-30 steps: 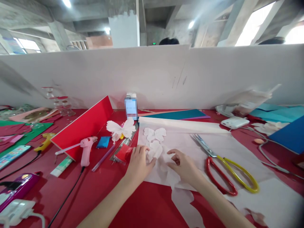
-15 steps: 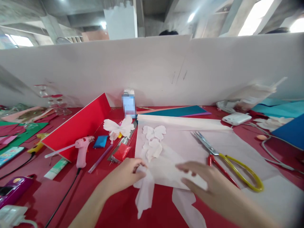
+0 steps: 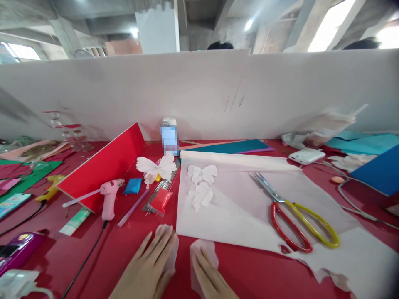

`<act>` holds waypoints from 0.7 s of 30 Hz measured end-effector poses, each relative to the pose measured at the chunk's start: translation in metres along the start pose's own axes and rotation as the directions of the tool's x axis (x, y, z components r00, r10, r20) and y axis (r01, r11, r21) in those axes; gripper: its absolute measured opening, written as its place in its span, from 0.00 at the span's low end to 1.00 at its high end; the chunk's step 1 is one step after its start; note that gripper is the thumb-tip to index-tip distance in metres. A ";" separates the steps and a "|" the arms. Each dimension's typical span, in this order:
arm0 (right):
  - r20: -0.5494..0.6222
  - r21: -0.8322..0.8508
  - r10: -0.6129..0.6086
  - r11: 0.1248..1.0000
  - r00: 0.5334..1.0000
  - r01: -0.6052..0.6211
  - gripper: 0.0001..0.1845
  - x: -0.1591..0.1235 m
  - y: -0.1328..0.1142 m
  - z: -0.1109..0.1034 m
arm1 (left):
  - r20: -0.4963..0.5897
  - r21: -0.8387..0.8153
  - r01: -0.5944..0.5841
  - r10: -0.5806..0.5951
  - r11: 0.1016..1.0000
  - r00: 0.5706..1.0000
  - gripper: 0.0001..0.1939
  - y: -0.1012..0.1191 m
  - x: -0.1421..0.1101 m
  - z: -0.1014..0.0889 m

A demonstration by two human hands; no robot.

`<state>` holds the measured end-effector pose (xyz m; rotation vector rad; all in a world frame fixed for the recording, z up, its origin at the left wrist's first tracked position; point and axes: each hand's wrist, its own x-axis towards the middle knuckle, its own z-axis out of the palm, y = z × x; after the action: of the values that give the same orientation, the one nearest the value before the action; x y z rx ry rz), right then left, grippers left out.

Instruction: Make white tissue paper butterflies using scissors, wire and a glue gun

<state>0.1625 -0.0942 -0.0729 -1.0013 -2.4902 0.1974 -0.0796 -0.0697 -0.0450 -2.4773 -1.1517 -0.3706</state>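
Observation:
My left hand point(image 3: 146, 270) and my right hand point(image 3: 207, 276) rest low on the red tablecloth point(image 3: 93, 257), each with a scrap of white tissue paper point(image 3: 171, 249) point(image 3: 202, 255) under its fingers. Just beyond them lies a large white tissue sheet point(image 3: 224, 216), with several petal-shaped tissue cutouts point(image 3: 202, 187) on it. Scissors with red and yellow handles point(image 3: 296, 222) lie on the sheet's right side. To the left stand a pink glue gun point(image 3: 109, 197), a white paper butterfly point(image 3: 156, 167) and a red packet of wires point(image 3: 160, 200).
A red board point(image 3: 102, 166) leans at the left, before a white partition point(image 3: 199, 87). Teal and blue card sheets point(image 3: 380, 174) and a white power bank point(image 3: 306, 156) lie at the right. A purple device point(image 3: 18, 249) and cables sit at the lower left.
Both hands have drawn back toward me, off the sheet, and now lie on the red cloth. The tissue strips hanging from the sheet's front edge are gone, and small scraps lie under my fingers.

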 end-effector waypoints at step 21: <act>0.185 0.089 -0.172 0.983 0.968 0.158 0.22 0.057 -0.001 -0.063 | 0.013 -0.201 0.497 -0.505 0.844 0.863 0.32 -0.004 -0.014 -0.012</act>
<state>0.1542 -0.0583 0.0034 -0.7721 -2.7036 0.3459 -0.0926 -0.0816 -0.0387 -2.2744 -1.8264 -0.7070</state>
